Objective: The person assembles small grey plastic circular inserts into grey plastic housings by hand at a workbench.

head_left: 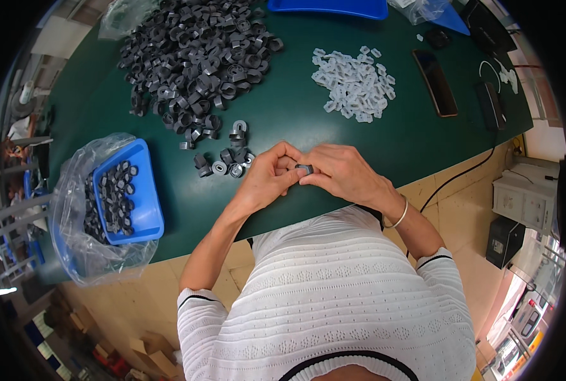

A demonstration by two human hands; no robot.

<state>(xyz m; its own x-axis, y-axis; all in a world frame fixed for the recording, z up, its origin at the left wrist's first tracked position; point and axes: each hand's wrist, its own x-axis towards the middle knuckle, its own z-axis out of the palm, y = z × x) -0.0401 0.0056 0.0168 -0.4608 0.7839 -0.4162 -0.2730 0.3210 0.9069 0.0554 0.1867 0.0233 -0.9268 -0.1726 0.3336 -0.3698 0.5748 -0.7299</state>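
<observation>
Close to the table's near edge, my left hand (271, 176) and my right hand (343, 169) meet around one small dark grey plastic ring (305, 169). Thumbs and fingertips of both hands pinch it; whether a white insert sits inside it is too small to tell. Just left of my left hand lies a small group of dark grey rings (235, 157), some with a white piece inside. Farther off is a big heap of dark grey rings (200, 54). A pile of small white plastic pieces (356, 84) lies beyond my right hand.
At the left, a blue tray (148, 206) with dark pieces rests partly in a clear plastic bag (70, 219). Another blue tray (327, 7) is at the far edge. A phone (435, 82), a black device (490, 105) and a cable (461, 176) are at the right.
</observation>
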